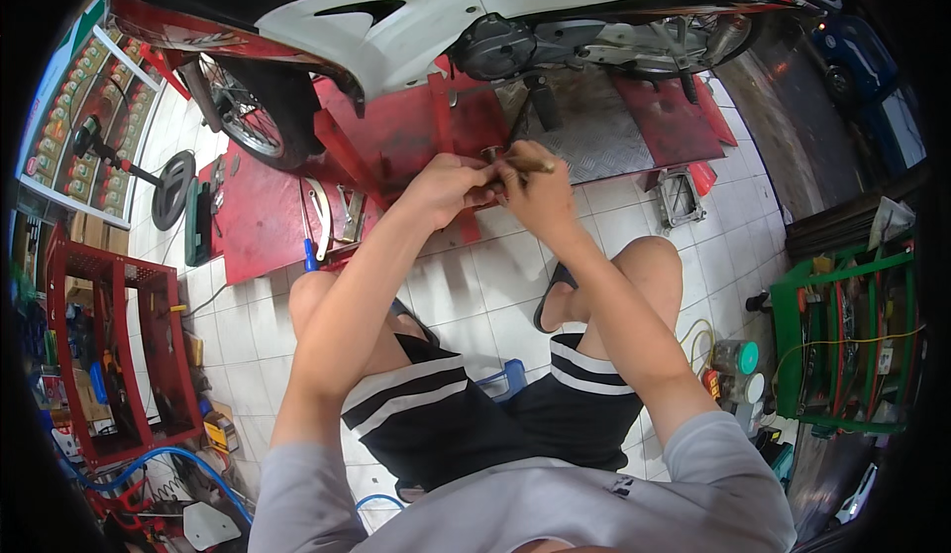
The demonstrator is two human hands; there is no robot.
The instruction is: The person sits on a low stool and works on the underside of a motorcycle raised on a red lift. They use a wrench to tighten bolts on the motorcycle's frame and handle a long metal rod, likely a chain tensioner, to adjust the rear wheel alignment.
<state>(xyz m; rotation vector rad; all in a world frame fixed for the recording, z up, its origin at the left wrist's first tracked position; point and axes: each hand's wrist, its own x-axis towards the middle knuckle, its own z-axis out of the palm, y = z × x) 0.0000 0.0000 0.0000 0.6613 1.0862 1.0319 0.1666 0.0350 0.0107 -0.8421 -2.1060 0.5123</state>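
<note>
1. Brass-coloured and short, the rod [528, 165] sits in your right hand [535, 193], whose fingers are closed around it; its tip sticks out toward 3 o'clock from your fist.
2. Your left hand [443, 188] is closed too, pinched on a small dark metal part [489, 155] that touches the rod's inner end. What exactly the part is, you cannot tell from this head view.
3. Both hands meet just above the middle of the picture, touching each other, over the near edge of the red lift platform [267, 216].
4. At 12 o'clock from your hands stands the motorbike [416, 18] with white and red panels, its engine [495, 48] just beyond your knuckles and its spoked wheel [243, 117] at 10 o'clock.
5. At 9 o'clock, tools lie on the platform, with a blue-handled screwdriver [310, 254] at its edge.
6. Your knees frame the white tiled floor [475, 285] at 6 o'clock from the hands.
7. A red shelf rack [119, 355] stands at 8 o'clock, a green rack [842, 345] at 4 o'clock, with small cans [738, 370] beside it.
</note>
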